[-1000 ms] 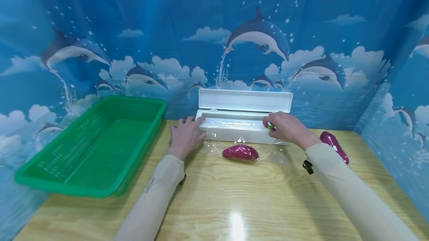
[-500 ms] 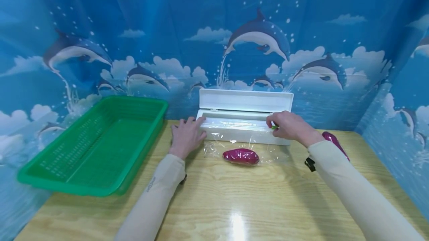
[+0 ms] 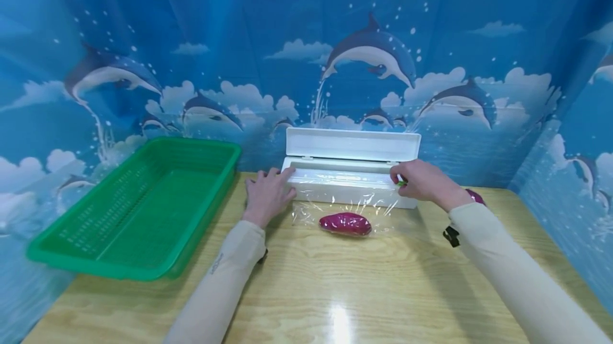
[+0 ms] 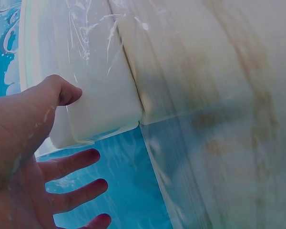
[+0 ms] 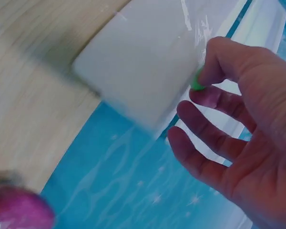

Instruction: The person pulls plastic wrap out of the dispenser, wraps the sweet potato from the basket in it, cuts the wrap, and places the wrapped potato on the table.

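A white cling film dispenser (image 3: 354, 196) stands at the back of the table with its long lid (image 3: 353, 144) raised. Clear film (image 3: 306, 212) comes over its front edge and down around a purple sweet potato (image 3: 346, 224) lying before it. My left hand (image 3: 266, 195) rests at the dispenser's left end, thumb (image 4: 62, 90) on the film-covered box and the other fingers spread straight. Near the right end, my right hand (image 3: 422, 183) pinches a small green slide cutter (image 5: 197, 82) between thumb and index finger, at the film on the box's edge.
A green plastic basket (image 3: 177, 248) stands on the left of the wooden table (image 3: 306, 291). Another purple sweet potato (image 3: 475, 196) lies at the right, mostly behind my right sleeve. A blue dolphin-print sheet (image 3: 268, 30) hangs close behind the dispenser.
My right hand has slid right along the dispenser with the green slide cutter. The sweet potato in the film has shifted slightly toward me. My left hand has stayed at the left end.
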`<control>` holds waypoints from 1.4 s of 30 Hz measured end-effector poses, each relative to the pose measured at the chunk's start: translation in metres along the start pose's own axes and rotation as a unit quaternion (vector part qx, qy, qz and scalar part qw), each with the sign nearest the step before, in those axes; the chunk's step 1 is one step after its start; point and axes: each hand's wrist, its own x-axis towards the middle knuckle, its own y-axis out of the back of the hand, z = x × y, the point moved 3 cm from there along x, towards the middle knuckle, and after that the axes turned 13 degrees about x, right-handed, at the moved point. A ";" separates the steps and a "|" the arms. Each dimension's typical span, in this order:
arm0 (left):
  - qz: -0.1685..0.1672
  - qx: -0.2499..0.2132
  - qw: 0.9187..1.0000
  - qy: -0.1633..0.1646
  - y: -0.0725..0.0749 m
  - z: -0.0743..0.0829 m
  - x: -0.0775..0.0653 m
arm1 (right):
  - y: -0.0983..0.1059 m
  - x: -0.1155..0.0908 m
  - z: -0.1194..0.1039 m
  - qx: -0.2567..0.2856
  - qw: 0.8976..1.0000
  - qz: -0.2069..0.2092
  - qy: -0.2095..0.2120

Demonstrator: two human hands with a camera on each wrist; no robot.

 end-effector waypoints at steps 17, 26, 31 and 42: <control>0.000 -0.004 1.000 -0.001 0.001 0.000 -0.001 | 0.005 -0.011 0.009 -0.015 1.000 0.016 0.010; -0.004 0.002 1.000 -0.002 0.000 0.001 -0.001 | 0.005 -0.010 0.012 -0.024 1.000 0.016 0.005; -0.005 0.003 1.000 -0.003 0.000 0.001 0.000 | 0.006 -0.011 0.016 -0.021 0.999 0.023 0.011; -0.003 0.002 1.000 0.000 -0.003 0.000 0.001 | 0.006 -0.018 0.026 0.011 0.999 0.036 -0.002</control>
